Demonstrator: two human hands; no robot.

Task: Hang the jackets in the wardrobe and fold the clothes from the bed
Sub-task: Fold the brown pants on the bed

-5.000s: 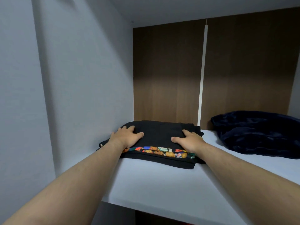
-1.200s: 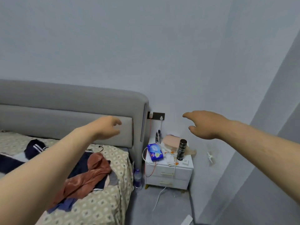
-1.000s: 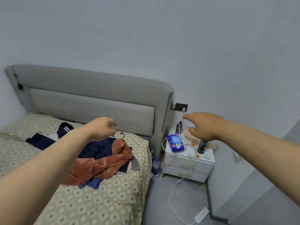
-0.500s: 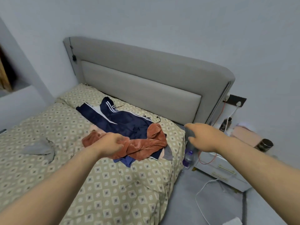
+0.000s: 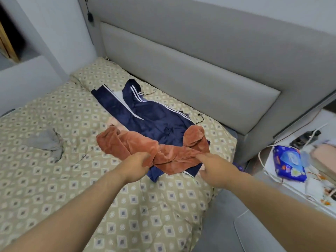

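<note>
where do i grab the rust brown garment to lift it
By its near edge, coming from the viewer's side, at two spread points: the rust brown garment lies bunched crosswise on the navy jacket, its near edge free. The left hand pinches there; the right hand reaches it.

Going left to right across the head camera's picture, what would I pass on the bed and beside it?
In order: grey cloth → left hand → right hand → blue packet. The rust garment and navy jacket overlap the hands, so they are left out.
</note>
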